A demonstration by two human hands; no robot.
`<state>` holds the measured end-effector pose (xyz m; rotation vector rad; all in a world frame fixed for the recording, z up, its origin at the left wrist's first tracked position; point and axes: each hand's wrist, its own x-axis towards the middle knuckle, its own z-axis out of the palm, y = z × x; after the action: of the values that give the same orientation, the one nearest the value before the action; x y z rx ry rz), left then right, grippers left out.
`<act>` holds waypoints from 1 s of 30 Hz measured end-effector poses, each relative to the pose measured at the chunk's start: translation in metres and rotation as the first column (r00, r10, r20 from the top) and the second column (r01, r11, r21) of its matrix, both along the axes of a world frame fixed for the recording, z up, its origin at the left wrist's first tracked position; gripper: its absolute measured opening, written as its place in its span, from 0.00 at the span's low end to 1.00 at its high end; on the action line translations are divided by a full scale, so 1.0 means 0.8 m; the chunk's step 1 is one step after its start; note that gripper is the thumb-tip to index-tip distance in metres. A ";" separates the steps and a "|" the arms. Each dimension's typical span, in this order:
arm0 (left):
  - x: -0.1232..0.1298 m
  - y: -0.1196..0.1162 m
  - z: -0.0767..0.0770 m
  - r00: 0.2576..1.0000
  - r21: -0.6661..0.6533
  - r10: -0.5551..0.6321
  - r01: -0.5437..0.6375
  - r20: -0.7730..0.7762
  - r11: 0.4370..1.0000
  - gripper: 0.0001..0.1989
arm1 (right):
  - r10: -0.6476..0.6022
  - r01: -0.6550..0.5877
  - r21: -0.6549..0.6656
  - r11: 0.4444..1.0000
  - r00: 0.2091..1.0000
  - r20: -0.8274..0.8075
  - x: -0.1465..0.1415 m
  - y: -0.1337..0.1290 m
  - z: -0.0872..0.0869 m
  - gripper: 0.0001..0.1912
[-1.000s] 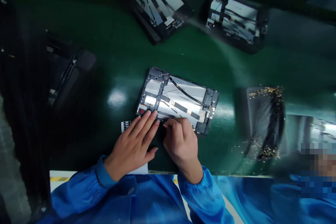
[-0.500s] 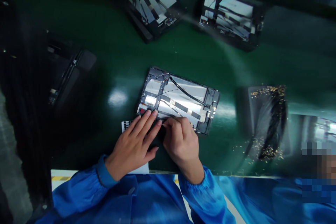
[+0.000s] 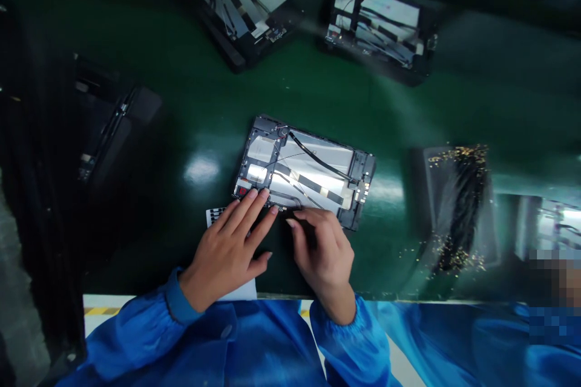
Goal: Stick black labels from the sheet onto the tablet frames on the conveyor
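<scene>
An opened tablet [image 3: 318, 160] lies slightly tilted on the green table, its silver inside, black flex cables and thin wires facing up. My left hand [image 3: 231, 245] is spread flat, fingertips resting on the tablet's lower left edge near a small red patch. Under that hand lies a white sheet with black strips [image 3: 213, 216], mostly covered. My right hand [image 3: 324, 248] is at the tablet's lower edge, its index finger and thumb a little apart. I see nothing between them, and its other fingers are curled.
Two more opened tablets, one at the upper left [image 3: 240, 6] and one at the upper right [image 3: 381, 30], lie farther back. A dark device [image 3: 113, 121] is at the left. At right stands a clear bag of black strips with gold-coloured ends [image 3: 458, 205]. A person in blue sits at the right [image 3: 454, 338].
My right thumb and index finger have parted, and that hand has drawn back slightly to the right. My left hand stays on the tablet. The whole view has shifted a little.
</scene>
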<state>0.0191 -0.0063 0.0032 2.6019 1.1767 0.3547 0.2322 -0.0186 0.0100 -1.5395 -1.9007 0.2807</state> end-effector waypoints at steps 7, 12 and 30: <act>0.001 -0.001 -0.001 1.000 -0.001 0.000 0.000 -0.022 1.000 0.38 | -0.015 0.015 0.013 1.000 1.000 -0.008 -0.007 0.003 -0.008 0.08; 0.002 -0.002 -0.002 1.000 0.004 0.004 -0.004 -0.024 1.000 0.39 | -0.013 0.014 0.009 1.000 1.000 -0.027 -0.009 0.008 -0.010 0.10; -0.032 -0.021 0.008 0.989 0.134 0.066 -0.085 0.135 0.987 0.35 | -0.009 0.011 0.039 0.999 0.999 -0.052 0.002 0.003 -0.006 0.09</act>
<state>-0.0065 -0.0229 0.0093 2.6093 1.2494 0.6340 0.2336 -0.0164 0.0053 -1.5010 -1.8474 0.2744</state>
